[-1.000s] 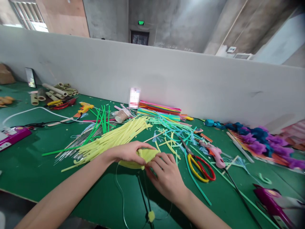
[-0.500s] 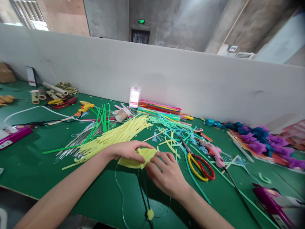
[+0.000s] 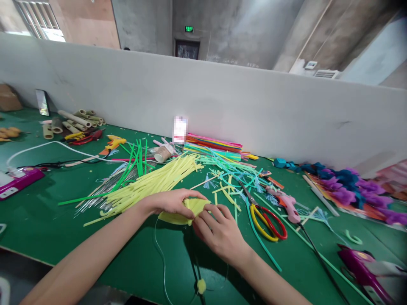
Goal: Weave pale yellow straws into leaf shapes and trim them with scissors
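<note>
A pale yellow fuzzy piece (image 3: pixel 174 218), apparently shaped from pipe cleaners, is held above the green table. My left hand (image 3: pixel 171 202) grips it from the left, thumb in front and fingers behind. At its right edge the fingers of my right hand (image 3: pixel 219 231) are pinched together against it; part of the piece is hidden behind them. A thin clear thread (image 3: pixel 163 258) hangs in a loop below. Nearer the table's front edge is a small yellow fuzzy ball (image 3: pixel 201 286) on thin dark stems. Just beyond my hands lies a bundle of yellow pipe cleaners (image 3: pixel 152 180).
Scissors (image 3: pixel 265 220) with red and yellow handles and a pink glue gun (image 3: pixel 289 205) lie to the right. A yellow glue gun (image 3: pixel 113 143) and bamboo tubes (image 3: pixel 76 120) are back left. Purple and blue fuzzy flowers (image 3: pixel 343 186) lie far right. A white partition (image 3: pixel 238 106) stands behind.
The fingers of my right hand have shifted slightly at the yellow piece's right edge. My left hand keeps its hold, and the rest looks nearly the same.
</note>
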The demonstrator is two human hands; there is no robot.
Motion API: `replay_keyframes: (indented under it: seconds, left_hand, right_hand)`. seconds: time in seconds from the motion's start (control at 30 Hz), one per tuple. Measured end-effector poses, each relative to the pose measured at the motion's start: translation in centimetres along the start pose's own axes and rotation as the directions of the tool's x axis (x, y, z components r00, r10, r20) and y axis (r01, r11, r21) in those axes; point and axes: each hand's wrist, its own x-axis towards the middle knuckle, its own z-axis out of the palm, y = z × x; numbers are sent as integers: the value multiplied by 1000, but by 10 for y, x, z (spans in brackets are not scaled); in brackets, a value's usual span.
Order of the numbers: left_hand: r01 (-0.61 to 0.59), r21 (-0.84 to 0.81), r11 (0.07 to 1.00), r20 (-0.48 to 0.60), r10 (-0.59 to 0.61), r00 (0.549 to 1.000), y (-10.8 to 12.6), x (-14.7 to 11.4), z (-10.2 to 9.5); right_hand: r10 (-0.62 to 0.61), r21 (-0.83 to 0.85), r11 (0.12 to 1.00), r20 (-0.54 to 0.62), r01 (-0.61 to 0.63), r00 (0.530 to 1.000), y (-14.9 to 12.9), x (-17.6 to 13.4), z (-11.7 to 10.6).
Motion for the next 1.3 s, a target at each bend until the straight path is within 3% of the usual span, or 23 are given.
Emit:
replay_keyframes:
  seconds: [0.27,0.4,0.47,0.53,0.6,0.67,0.7,0.73,0.77,0.83,0.9,1.03,1.13,1.23,1.3]
  left_hand:
    - [5,-29,1000,8,-5,1000,6,-4,-1]
    - [40,-74,996,-11,-41,999,9,-6,1]
    - [77,-146,986,-5,-79,997,10,-7,0]
    - [132,-239,962,14,-132,991,10,-8,-3]
    - [139,-303,943,-34,-156,987,9,-10,-9]
    - [55,-322,945,-187,-120,975,7,-14,-18]
    - [-8,-324,946,-278,-88,957,6,-15,-22]
    - [-57,-363,930,-321,-67,945,4,-17,-26]
    - [-107,-420,901,-331,-42,943,2,-18,-29]
    - [-230,-509,829,-375,27,926,-1,-19,-32]
    - [-333,-546,769,-407,104,907,-3,-19,-32]
    - [-412,-569,712,-330,262,907,0,-17,-24]
    - [-432,-576,694,-285,325,902,5,-14,-17]
    - [-397,-589,704,-287,276,917,7,-10,-12]
    - [-314,-638,703,-292,157,943,6,-7,-11]
  right_hand:
    - [26,38,999,-26,-25,999,3,0,0]
    - [24,133,991,19,-26,1000,6,2,-7]
    - [90,193,977,12,-90,996,8,2,-11]
    - [243,289,929,-11,-230,970,12,2,-14]
    - [475,446,792,-21,-416,880,19,0,-16]
    - [727,633,525,16,-569,687,31,-2,-15]
    - [835,714,354,50,-604,549,38,-3,-14]
    - [883,778,194,128,-598,452,44,-4,-11]
    - [881,825,55,225,-563,416,50,-5,-8]
    - [794,834,-195,443,-517,416,58,-7,0]
    - [685,772,-334,593,-541,423,58,-7,6]
    - [511,717,-393,691,-576,511,42,-2,6]
    - [394,668,-508,741,-543,543,32,1,1]
    - [398,655,-574,748,-491,532,32,2,0]
    - [466,690,-548,722,-474,512,38,2,-2]
